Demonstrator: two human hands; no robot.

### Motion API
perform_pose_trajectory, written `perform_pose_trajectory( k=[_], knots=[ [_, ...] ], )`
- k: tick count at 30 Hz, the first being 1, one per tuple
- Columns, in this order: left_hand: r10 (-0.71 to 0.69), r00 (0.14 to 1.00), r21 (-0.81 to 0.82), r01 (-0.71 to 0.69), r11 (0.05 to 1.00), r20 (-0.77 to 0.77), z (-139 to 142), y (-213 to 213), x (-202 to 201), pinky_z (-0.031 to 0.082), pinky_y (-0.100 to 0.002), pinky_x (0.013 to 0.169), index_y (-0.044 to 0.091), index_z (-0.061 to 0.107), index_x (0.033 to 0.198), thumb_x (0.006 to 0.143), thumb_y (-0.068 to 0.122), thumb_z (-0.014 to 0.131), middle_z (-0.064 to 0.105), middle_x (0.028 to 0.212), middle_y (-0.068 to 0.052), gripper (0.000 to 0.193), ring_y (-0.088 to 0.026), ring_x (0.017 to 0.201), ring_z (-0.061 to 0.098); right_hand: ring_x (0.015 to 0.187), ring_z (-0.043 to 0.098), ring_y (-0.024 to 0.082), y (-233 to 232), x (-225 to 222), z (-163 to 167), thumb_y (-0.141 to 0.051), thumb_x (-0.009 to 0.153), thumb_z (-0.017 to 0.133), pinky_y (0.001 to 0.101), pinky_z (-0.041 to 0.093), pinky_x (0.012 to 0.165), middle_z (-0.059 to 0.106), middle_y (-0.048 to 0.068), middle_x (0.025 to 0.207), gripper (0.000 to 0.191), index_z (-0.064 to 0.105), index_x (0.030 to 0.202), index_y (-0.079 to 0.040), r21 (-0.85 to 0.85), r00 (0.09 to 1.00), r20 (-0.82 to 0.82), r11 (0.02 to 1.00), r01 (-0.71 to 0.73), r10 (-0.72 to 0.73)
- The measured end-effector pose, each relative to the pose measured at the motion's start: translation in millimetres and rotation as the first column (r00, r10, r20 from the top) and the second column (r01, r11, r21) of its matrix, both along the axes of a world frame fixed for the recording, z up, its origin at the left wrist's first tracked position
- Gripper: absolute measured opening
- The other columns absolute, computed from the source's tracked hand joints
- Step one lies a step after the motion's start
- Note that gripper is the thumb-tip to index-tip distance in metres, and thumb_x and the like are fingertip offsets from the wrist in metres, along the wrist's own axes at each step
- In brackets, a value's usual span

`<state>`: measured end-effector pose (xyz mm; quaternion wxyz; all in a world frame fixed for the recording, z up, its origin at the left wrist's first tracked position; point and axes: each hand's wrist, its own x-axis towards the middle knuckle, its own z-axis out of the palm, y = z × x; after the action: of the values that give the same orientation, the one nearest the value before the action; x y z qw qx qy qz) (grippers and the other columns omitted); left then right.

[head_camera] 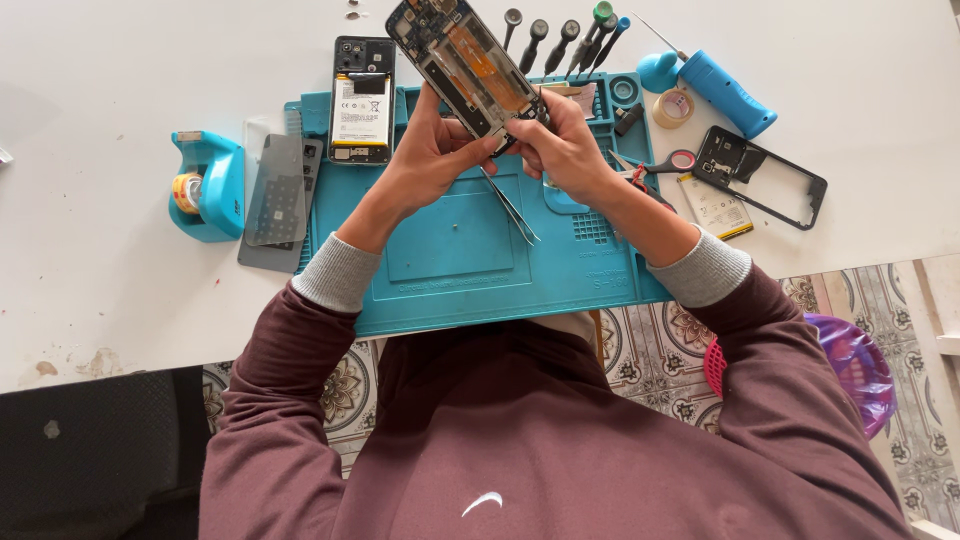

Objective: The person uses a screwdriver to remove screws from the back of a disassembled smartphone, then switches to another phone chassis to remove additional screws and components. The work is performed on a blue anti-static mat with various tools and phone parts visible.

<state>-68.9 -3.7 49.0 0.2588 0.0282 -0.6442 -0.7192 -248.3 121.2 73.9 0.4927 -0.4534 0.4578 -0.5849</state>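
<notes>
Both hands are up over the middle of the blue work mat, sharing one opened phone frame that slants away toward the far edge of the bench. The left hand is closed round the frame's near end, thumb on top and fingers underneath, so the exposed inner side faces up at the person. The right hand grips the same near corner from the other side, and a pair of thin metal tweezers sticks out from between the two hands, tips pointing down at the mat; I can't tell for certain which hand pinches them. Holding the frame lifted and tilted like this looks meant to bring its near end close to the eyes, though that is only my reading.

Around them, a second phone with its back off and battery showing lies flat on the mat's far left corner. A grey perforated sheet overlaps the mat's left edge, and a blue tape dispenser stands just beyond it on the white bench. A row of small screwdrivers stands at the mat's far edge, within easy reach. Off the mat's right side lie red-handled scissors, a small roll of tape, a blue blower-like tool, a loose battery and an empty black phone back frame.
</notes>
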Motion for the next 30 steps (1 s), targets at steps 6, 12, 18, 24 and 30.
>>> perform_pose_trajectory(
  k=[6,12,18,24,30],
  knots=[
    [-0.012,1.000,-0.006,0.012,1.000,-0.009,-0.5,0.0,0.3,0.071,-0.037,0.087,0.007,0.002,0.158,0.105,0.001,0.069,0.071,0.123,-0.020,0.086,-0.022,0.102,0.077,0.055,0.043,0.003,1.3,-0.5,1.9,-0.010,0.108,0.057,0.0233,0.040,0.049,0.055,-0.003,0.072,0.014,0.056,0.118,0.000,-0.016,0.998,-0.064,1.000,-0.002,0.001],
    [0.028,0.999,-0.048,-0.027,0.998,0.028,-0.6,1.2,0.2,0.066,-0.032,0.074,0.008,0.001,0.160,0.105,0.004,0.072,0.074,0.112,-0.020,0.089,-0.019,0.087,0.075,0.056,0.042,0.003,2.2,-0.3,2.2,-0.011,0.110,0.056,0.0235,0.040,0.051,0.048,-0.004,0.069,0.014,0.055,0.120,-0.001,-0.017,0.997,-0.073,1.000,-0.026,0.024],
    [0.025,1.000,-0.045,-0.024,0.999,0.014,-0.6,-0.4,1.7,0.067,-0.031,0.071,0.006,0.005,0.159,0.104,0.002,0.072,0.074,0.117,-0.020,0.087,-0.020,0.088,0.076,0.057,0.045,0.004,2.5,-1.5,0.9,-0.010,0.110,0.055,0.0243,0.042,0.051,0.053,-0.002,0.072,0.016,0.056,0.122,0.000,-0.039,0.997,-0.069,0.999,-0.031,0.028],
    [-0.033,0.999,0.031,0.034,0.999,-0.026,-3.9,-3.2,4.9,0.070,-0.039,0.078,0.004,0.006,0.161,0.105,0.005,0.062,0.071,0.123,-0.020,0.079,-0.027,0.083,0.078,0.058,0.046,0.004,1.3,-2.8,-2.8,-0.009,0.108,0.057,0.0241,0.044,0.052,0.055,-0.001,0.075,0.017,0.057,0.122,0.000,-0.026,1.000,0.002,1.000,-0.008,0.008],
    [-0.030,1.000,0.016,0.030,0.999,0.002,-6.0,-3.3,5.5,0.069,-0.039,0.080,0.005,0.003,0.161,0.108,0.008,0.061,0.071,0.124,-0.021,0.078,-0.028,0.085,0.079,0.058,0.047,0.003,1.6,-2.7,-2.7,-0.010,0.107,0.058,0.0232,0.045,0.053,0.056,-0.002,0.076,0.018,0.058,0.122,0.000,-0.008,1.000,-0.012,1.000,0.007,-0.007]
  ],
)
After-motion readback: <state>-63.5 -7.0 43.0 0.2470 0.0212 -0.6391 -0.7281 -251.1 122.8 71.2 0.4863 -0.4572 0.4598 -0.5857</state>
